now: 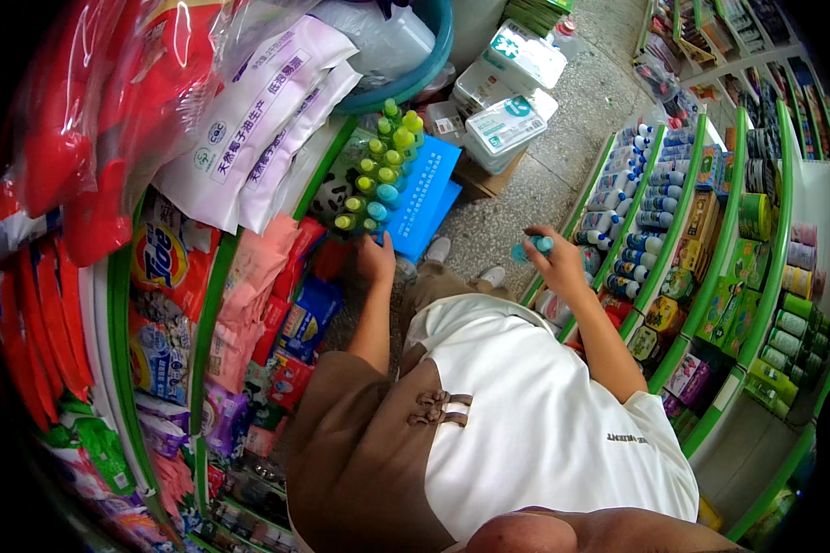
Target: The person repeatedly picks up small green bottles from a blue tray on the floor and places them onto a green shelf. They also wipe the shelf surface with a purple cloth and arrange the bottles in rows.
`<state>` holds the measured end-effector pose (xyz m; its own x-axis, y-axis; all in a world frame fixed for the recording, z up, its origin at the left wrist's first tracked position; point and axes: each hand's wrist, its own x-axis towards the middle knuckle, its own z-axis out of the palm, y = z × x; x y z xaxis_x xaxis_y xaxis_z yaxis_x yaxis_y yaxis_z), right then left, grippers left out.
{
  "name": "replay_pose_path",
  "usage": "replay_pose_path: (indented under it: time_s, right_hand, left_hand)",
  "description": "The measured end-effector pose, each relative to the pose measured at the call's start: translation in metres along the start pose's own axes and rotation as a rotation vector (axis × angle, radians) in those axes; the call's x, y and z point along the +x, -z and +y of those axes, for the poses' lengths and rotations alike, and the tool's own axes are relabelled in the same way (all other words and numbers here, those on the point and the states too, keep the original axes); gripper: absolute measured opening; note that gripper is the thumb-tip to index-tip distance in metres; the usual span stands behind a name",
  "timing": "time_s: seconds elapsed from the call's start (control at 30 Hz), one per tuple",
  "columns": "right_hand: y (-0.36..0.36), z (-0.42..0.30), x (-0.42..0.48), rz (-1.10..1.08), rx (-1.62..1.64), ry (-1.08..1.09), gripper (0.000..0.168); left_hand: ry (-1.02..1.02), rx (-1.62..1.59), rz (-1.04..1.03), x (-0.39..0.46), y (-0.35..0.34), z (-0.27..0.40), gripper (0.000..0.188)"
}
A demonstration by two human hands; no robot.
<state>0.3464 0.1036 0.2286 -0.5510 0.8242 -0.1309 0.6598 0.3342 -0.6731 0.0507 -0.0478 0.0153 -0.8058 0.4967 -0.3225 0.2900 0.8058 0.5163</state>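
Observation:
My left hand (pixel 375 257) grips the near edge of an open blue carton (pixel 415 200), thumb up and the other fingers partly hidden. Several small bottles with yellow-green caps (pixel 379 162) stand in rows in this carton. Among them, near the blue flap, are a few teal caps (pixel 387 192). Off to the right, my right hand (pixel 559 261) holds a small bottle with a teal cap (pixel 541 244) between thumb and fingers. It is above the floor, close to the edge of the right-hand shelf.
On the left, green-edged shelves (pixel 214 290) carry detergent bags and pink packs (pixel 249 290). White bags (pixel 256 131) and a teal tub (pixel 449 41) are above the carton. Clear plastic boxes (pixel 508 128) sit on the terrazzo floor (pixel 595 76). Bottles and tins line the right shelves (pixel 716 228).

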Motion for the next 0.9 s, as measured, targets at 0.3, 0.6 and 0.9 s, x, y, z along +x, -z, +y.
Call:
replay_pose_path:
  time_s: [0.3,0.6,0.9]
  right_hand:
    - [-0.009,0.009,0.065,-0.112,-0.15,-0.019,0.039]
    - [-0.082,0.0,0.184,-0.057,0.132,0.007,0.049]
    - [-0.146,-0.005,0.252,-0.087,0.042,0.076,0.043]
  left_hand:
    - [0.039,-0.008,-0.035,0.004,-0.014,-0.015,0.043]
    - [0.101,-0.044,-0.156,-0.036,0.007,-0.055,0.072]
    - [0.171,-0.231,-0.219,-0.09,0.024,-0.11,0.082]
